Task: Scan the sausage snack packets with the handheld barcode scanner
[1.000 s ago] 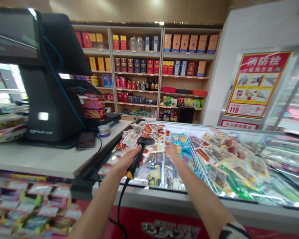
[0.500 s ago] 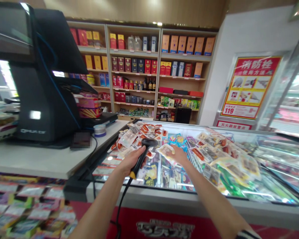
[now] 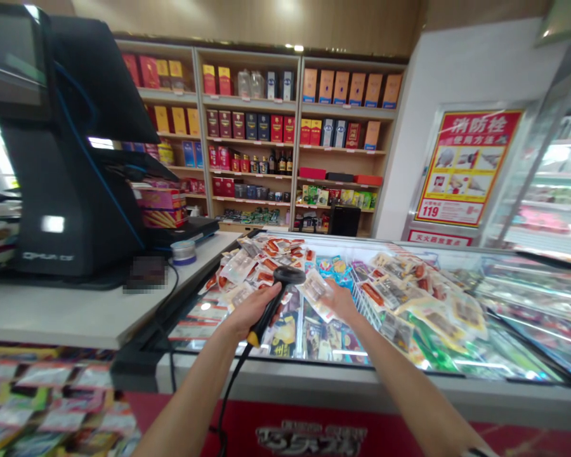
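My left hand (image 3: 253, 312) is wrapped round the black handle of a corded barcode scanner (image 3: 288, 275), whose head points to the right. In my right hand (image 3: 341, 301) is a clear vacuum-sealed food packet (image 3: 316, 293), gripped by its right side just beside the scanner head. What exactly the packet contains is too blurred to tell. Both hands are above the glass top of a chest freezer (image 3: 209, 363). Behind the scanner lies a pile of sealed sausage packets (image 3: 271, 254). More packets (image 3: 400, 285) are heaped to the right of my right hand.
A checkout terminal (image 3: 66, 165) stands on the white counter (image 3: 66, 317) at left, near a round tape-like roll (image 3: 184, 252). The scanner's cord (image 3: 228, 387) hangs down the freezer front. Shelves of boxed goods (image 3: 250, 127) line the back wall; a red poster (image 3: 469, 168) hangs at right.
The packet in my right hand has tilted, its face now turned more toward me beside the scanner head. My left hand keeps its hold on the scanner. The view has shifted slightly.
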Motion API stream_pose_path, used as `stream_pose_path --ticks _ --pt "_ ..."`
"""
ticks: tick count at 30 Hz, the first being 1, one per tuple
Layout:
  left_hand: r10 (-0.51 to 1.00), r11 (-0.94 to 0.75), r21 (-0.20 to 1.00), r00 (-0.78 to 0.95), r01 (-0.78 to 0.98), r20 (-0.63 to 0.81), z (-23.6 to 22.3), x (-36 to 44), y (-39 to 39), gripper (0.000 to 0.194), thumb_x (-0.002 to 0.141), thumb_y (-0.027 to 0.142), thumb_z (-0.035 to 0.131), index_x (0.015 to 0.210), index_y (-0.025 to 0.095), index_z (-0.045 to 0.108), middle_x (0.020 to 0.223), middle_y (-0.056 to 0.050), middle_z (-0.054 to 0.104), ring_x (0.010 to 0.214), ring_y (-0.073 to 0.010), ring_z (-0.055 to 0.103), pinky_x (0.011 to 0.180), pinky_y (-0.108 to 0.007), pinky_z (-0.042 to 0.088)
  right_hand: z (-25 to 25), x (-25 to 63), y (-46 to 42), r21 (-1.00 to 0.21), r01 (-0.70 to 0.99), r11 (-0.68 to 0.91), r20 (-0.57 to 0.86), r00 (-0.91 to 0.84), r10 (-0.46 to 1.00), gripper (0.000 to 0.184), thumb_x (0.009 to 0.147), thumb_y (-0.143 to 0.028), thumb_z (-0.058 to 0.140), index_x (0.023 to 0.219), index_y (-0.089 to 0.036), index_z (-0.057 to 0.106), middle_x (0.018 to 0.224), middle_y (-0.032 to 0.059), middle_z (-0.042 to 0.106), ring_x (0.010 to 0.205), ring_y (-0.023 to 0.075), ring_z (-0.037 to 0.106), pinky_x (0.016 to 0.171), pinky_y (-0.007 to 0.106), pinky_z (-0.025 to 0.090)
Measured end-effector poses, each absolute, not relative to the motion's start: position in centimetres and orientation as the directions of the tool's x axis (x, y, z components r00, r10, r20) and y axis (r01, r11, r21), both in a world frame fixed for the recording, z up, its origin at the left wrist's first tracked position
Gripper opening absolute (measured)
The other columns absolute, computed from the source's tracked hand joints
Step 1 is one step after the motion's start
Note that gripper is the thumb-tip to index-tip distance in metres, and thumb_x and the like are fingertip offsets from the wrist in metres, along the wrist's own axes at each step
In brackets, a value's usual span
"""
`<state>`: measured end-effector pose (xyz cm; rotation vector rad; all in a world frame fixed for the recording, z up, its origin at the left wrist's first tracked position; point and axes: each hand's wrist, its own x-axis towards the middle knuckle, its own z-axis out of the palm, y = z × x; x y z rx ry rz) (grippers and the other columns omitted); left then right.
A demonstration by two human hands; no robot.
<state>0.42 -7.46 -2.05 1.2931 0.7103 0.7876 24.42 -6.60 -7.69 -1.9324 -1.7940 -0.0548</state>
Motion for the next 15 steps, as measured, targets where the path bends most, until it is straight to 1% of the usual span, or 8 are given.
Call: stream_pose_path --ticks 3,8,12,15 --pt "0.82 0.109 0.988 0.571 -0.109 -0.028 -2.0 0.5 -7.7 0.035 0.068 0.047 0.05 0.073 0.013 0.051 0.054 -0.001 0.054 0.039 -0.0075 0.048 0.036 -0.018 0.033 -7.6 24.4 -6.8 -0.308 0.951 -0.029 0.354 0.143 0.924 0.05 0.069 -0.033 0.049 0.117 -0.024 0.04 0.101 0.0002 0.059 0.087 0.0173 0.054 0.075 0.024 0.034" --pt "0.793 0.167 0.977 0.607 -0.136 -0.051 -1.9 0.9 -8.1 0.035 0.068 0.045 0.05 0.076 0.012 0.053 0.054 -0.001 0.053 0.04 -0.0074 0.047 0.036 -0.018 0.034 -7.4 24.7 -7.1 -0.267 0.961 -0.066 0.381 0.169 0.909 0.047 0.071 -0.038 0.045 0.116 -0.024 0.042 0.095 0.0007 0.061 0.079 0.0173 0.056 0.071 0.024 0.034" --pt "0.764 0.269 0.947 0.637 -0.173 -0.101 -1.6 1.4 -8.5 0.036 0.069 0.046 0.048 0.079 0.012 0.053 0.054 -0.001 0.052 0.04 -0.0068 0.046 0.037 -0.017 0.033 -7.6 25.6 -7.3 -0.261 0.959 -0.112 0.407 0.215 0.888 0.047 0.071 -0.041 0.044 0.115 -0.024 0.043 0.085 0.0004 0.063 0.07 0.0165 0.057 0.066 0.024 0.035" --pt "0.706 0.359 0.915 0.695 -0.184 -0.137 -1.2 2.0 -9.0 0.038 0.07 0.048 0.046 0.082 0.012 0.053 0.054 -0.001 0.052 0.04 -0.0065 0.046 0.037 -0.017 0.033 -7.8 26.3 -7.5 -0.258 0.956 -0.141 0.426 0.244 0.871 0.048 0.071 -0.039 0.044 0.116 -0.023 0.042 0.084 0.0006 0.063 0.071 0.0164 0.056 0.066 0.024 0.034"
